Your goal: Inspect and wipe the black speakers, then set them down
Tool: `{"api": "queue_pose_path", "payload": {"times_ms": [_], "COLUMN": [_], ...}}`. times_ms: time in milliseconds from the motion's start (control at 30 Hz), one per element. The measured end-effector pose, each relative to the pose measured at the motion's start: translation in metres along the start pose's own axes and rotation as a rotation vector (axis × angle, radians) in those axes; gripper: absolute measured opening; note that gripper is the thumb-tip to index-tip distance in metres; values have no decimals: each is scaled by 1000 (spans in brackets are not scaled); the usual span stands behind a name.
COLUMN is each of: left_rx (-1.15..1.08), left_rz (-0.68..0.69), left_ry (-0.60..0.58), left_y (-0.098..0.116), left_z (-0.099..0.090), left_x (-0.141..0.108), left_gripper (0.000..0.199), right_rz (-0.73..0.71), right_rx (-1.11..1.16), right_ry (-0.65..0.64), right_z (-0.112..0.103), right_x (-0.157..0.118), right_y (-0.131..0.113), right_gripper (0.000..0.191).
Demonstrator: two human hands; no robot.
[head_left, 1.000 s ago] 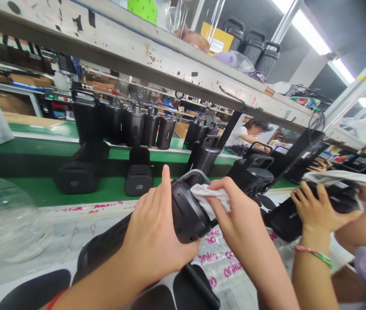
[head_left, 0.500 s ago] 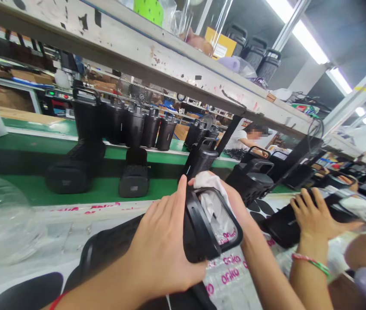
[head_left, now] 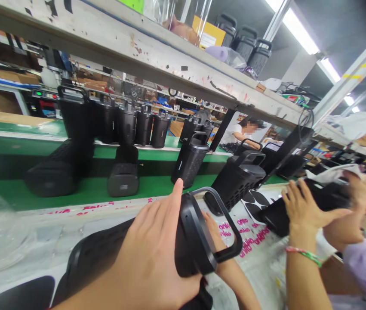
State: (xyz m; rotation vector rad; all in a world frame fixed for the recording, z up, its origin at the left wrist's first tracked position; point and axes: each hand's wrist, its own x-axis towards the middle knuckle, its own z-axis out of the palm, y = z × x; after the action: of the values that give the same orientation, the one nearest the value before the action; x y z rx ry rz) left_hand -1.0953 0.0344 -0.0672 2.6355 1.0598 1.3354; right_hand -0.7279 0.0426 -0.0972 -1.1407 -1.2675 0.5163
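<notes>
Fingers: my left fingers (head_left: 157,215) are spread wide across the speaker (head_left: 191,245), index pointing up near the end cap, thumb out of sight. Pretty firm grip, nothing else in them.

Left hand: the left hand (head_left: 147,258) wraps the near side of the body, palm flat on it.

Right hand: the right hand (head_left: 211,228) is mostly hidden behind the speaker. Only a couple of fingers and the forearm show, and they sit against the far side, inside the handle (head_left: 231,249) loop, so I'd call that a hold, but the fingertips are hard to make out.

Speaker: black, lying on its side and angled up, held between both hands, with the end cap and handle facing up and to the right.

Next to it: another speaker (head_left: 237,183) sits just past the handle, on a white sheet (head_left: 244,241) with pink print.

Co-worker: to the right, someone's hand (head_left: 305,206) with a braided bracelet (head_left: 302,256) holds a black speaker (head_left: 286,217), and their other hand (head_left: 358,193), blurred, is at a white cloth (head_left: 331,174).

Belt: a green belt (head_left: 73,189) runs ahead, with more speakers (head_left: 127,127) standing in a row.
</notes>
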Motion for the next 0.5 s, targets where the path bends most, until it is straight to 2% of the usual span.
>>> {"api": "queue_pose_path", "payload": {"times_ms": [67,100,167,233,333,433,500], "left_rx": [9,10,11,12,-20,-98,-125], "left_rz": [7,2,-23,-46,-57,-74,-93], "left_ry": [8,4,-5,-9,-23,-71,-98], "left_y": [-1,-2,-3,-6,-13,-22,-28], "left_z": [-2,-3,-3,-4,-9,-16,-21], "left_x": [0,1,2,4,7,9,9], "left_gripper": [114,114,116,117,119,123,125], "right_rz": [-12,25,83,74,-45,-143,-188], "right_rx": [86,109,113,66,-75,-261,-304], "right_ry": [117,127,125,125,132,56,35], "right_z": [-37,-48,-54,-51,-56,-73,-83], "right_x": [10,11,7,4,11,25,32], "right_y": [18,29,49,59,51,27,9], "right_gripper": [82,84,85,81,77,73,75]}}
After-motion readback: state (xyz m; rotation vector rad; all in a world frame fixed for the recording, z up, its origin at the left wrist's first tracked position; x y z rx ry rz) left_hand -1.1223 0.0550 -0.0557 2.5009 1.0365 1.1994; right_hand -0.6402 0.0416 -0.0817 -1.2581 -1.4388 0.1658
